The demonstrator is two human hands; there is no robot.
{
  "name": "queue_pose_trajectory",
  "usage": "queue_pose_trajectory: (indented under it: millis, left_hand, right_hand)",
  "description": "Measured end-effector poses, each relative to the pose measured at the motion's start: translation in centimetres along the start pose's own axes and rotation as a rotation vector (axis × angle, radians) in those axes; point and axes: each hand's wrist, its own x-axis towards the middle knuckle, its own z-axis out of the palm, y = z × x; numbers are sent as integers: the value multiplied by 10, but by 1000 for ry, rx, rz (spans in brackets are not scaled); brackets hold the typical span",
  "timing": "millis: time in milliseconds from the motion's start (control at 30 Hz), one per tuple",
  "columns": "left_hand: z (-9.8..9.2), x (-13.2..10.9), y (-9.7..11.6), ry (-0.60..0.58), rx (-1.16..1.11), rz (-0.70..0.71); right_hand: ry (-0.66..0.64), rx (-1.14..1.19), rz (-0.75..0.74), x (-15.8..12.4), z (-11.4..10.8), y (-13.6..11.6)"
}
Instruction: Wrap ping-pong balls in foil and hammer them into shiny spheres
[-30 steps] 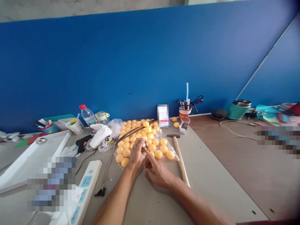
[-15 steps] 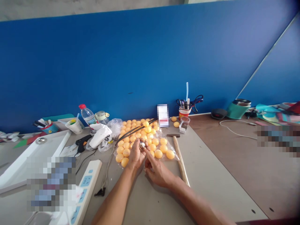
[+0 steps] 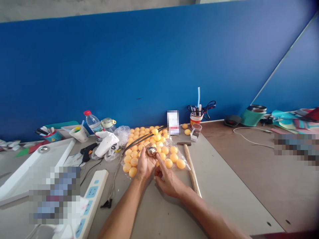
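Note:
A small shiny, crumpled-looking silver ball (image 3: 151, 151) rests in the upturned palm of my left hand (image 3: 146, 166), with the thumb along its left side. It looks like a ball of foil. My right hand (image 3: 169, 181) is close by on the right; its index finger is stretched out to the ball's lower right edge and the other fingers are curled with nothing visible in them. Whether the fingertip touches the ball I cannot tell. Behind both hands lies a clear plastic bag with many orange balls (image 3: 168, 163), black strips (image 3: 139, 140) across it.
Right of the bag lies a hammer (image 3: 190, 166) with a wooden handle. A power strip (image 3: 93, 196), a white tray (image 3: 15, 186) and a glue gun (image 3: 87, 151) are on the left. A bottle (image 3: 93, 122) and a cup of tools (image 3: 196, 119) stand near the blue partition (image 3: 149, 66).
The ball sits higher and shows more fully in my left palm, which has opened a little. My right index finger has shifted slightly to the right and up.

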Motion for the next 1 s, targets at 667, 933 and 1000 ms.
queue_pose_trajectory:
  millis: [667,933,1000]
  left_hand:
    - [2,-8,-1,-169,180,52]
    - [0,-9,-2,-234,210,50]
    - [0,-9,-2,-238,216,54]
  right_hand:
    - [58,65,-21,2,-1,4]
    - [129,184,46,5,-6,3]
    - [128,198,38,4,-5,3]
